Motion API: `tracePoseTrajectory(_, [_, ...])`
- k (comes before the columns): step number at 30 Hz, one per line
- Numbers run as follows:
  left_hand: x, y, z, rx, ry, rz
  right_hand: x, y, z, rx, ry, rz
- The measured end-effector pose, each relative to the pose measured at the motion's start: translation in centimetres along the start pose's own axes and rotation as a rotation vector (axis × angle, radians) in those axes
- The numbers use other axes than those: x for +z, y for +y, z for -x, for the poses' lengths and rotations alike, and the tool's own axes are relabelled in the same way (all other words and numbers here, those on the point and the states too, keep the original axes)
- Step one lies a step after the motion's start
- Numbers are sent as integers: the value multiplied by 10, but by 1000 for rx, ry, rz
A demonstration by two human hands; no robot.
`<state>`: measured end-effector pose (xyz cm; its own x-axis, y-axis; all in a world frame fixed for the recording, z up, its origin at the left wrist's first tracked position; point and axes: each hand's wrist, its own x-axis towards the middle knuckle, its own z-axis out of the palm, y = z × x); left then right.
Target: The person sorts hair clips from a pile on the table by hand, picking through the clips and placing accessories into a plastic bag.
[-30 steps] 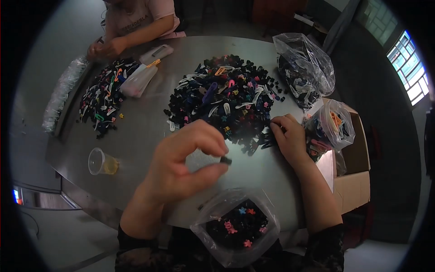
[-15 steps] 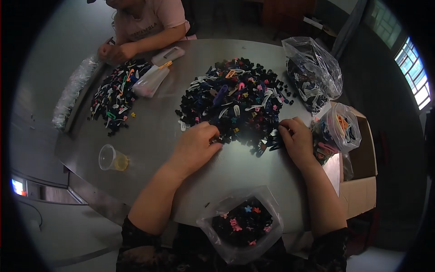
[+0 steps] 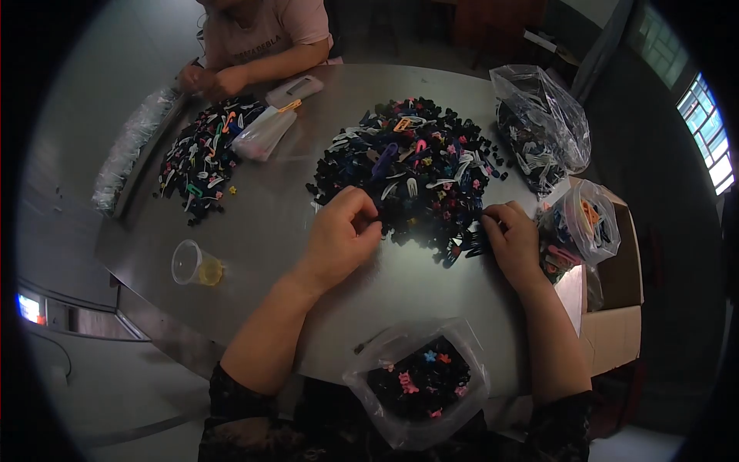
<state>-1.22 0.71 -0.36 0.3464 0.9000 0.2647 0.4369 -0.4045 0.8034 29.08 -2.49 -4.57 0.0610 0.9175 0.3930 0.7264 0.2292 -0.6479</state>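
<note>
Head view: left hand [image 3: 342, 235] and right hand [image 3: 514, 242] curl at the clip pile [image 3: 427, 146], grasp indiscernible; open bag [image 3: 396, 431] sits close, presumably for reach.

Clip pile [image 3: 408, 165] on table [image 3: 439, 296], cup [image 3: 195, 265] to its left, carton [image 3: 612, 339] to its right, bag [image 3: 408, 435] in front

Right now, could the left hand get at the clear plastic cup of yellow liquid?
Probably yes: only bare grey metal tabletop shows between the left hand and the cup, though that hand is at the mostly black pile of hair clips.
</note>
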Motion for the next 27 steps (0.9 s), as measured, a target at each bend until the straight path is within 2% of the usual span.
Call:
tracePoseTrajectory(2, [-4, 1, 1, -160, 11, 263, 0, -1, -1, 4, -3, -1])
tracePoseTrajectory(3, [-8, 5, 2, -161, 13, 262, 0, -1, -1, 18, -13, -2])
tracePoseTrajectory(5, [-18, 19, 5, -20, 72, 528, 0, -1, -1, 35, -21, -1])
tracePoseTrajectory(6, [-25, 32, 8, -18, 68, 529, 0, 0, -1, 31, -16, -7])
tracePoseTrajectory(8, [-40, 65, 20, 210, 55, 719, 1, 0, 0, 33, -3, -8])
tracePoseTrajectory(9, [-46, 75, 27, 214, 51, 724, 1, -1, 0, 29, -8, 5])
tracePoseTrajectory(11, [-54, 91, 40, 477, -105, 606, 0, -1, -1, 24, -17, 28])
tracePoseTrajectory(12, [-57, 98, 39, 478, -104, 611, 0, 0, -1, 22, -17, 22])
tracePoseTrajectory(14, [-59, 110, 35, 657, -364, 484, 0, 0, -1, 18, -16, 12])
tracePoseTrajectory(16, [-59, 106, 33, 617, -320, 458, 1, 1, 0, 10, -10, 0])
tracePoseTrajectory(18, [-58, 78, 22, 418, 67, 112, 1, 1, 0, 15, -17, -13])
tracePoseTrajectory(20, [-54, 48, 13, 22, -43, -46, 1, 2, -1, 20, -23, -24])
tracePoseTrajectory(21, [-48, 32, 8, 18, -40, -50, 1, 3, -1, 19, -15, -25])
tracePoseTrajectory(23, [-32, 3, 4, 40, -118, -369, 2, 1, -1, 13, -11, -31])
tracePoseTrajectory(27, [-13, -17, 5, 69, -114, -432, 1, 3, -1, 18, -16, -3])
